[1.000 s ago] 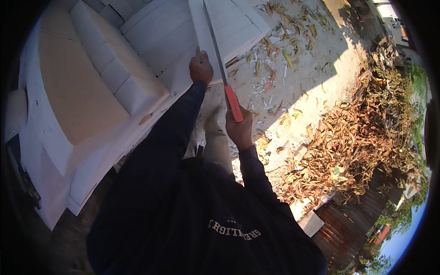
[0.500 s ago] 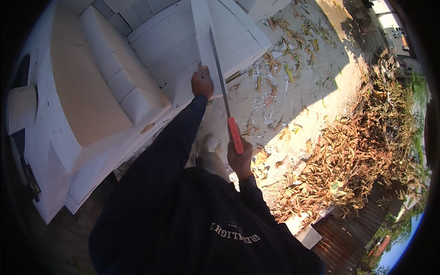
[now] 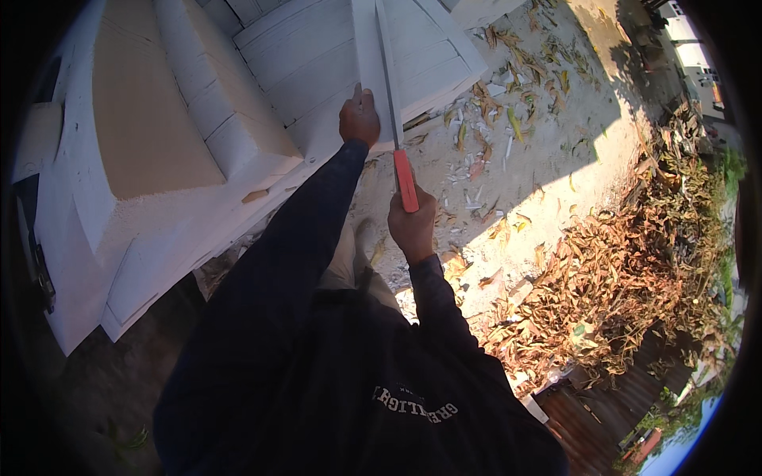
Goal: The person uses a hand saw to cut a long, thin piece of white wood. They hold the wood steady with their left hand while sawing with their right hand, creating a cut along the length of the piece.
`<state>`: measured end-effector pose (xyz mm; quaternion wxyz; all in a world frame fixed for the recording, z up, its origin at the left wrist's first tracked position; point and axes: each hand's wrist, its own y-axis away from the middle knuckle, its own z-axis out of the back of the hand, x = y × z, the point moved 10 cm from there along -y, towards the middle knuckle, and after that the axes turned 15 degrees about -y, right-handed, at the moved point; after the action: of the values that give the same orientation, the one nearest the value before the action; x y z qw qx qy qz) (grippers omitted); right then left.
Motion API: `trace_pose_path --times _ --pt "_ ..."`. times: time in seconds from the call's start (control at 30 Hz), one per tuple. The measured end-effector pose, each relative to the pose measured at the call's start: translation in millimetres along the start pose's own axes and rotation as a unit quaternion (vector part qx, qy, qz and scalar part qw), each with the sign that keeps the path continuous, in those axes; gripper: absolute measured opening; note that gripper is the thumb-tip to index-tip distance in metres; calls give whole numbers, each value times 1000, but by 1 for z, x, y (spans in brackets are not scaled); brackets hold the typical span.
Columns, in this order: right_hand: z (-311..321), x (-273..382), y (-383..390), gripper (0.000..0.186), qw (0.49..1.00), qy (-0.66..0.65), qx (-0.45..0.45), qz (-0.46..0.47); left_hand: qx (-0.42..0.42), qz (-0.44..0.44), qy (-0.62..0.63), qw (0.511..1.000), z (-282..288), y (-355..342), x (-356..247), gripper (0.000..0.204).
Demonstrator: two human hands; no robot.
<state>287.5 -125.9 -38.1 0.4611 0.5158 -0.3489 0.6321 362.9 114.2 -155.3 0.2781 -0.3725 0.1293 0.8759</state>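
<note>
Dry leaves (image 3: 615, 278) lie heaped — rusty sheeting (image 3: 595, 408) beside them.

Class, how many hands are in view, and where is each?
2: the left hand is on the white strip; the right hand grips the red saw handle. No others show.

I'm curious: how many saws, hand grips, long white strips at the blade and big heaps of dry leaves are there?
Red-handled saw: 1
Hand grips: 2 (left grip, right grip)
Long white strip at the blade: 1
Big heap of dry leaves: 1
Total: 5
</note>
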Motion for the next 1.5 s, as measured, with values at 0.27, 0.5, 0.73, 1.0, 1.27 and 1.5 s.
trace_pose_path --times 0.27,0.5,0.73,1.0,1.27,1.5 --pt "5 -7 24 18 1000 -9 -10 9 -21 -22 7 1000 -2 3 6 54" --pt "21 -14 61 17 998 -9 -38 42 -37 -29 24 999 -8 0 12 52" --pt "8 -22 25 16 999 -29 -14 -9 -31 -39 10 999 -3 1 11 55" --pt "8 -16 36 12 999 -18 -33 29 -38 -63 62 995 -5 -4 7 54" --pt "22 -12 70 11 998 -18 -55 20 -33 -43 32 998 -3 0 7 52" --pt "4 -16 23 14 999 -33 -25 21 -50 -58 48 996 -1 1 5 52"
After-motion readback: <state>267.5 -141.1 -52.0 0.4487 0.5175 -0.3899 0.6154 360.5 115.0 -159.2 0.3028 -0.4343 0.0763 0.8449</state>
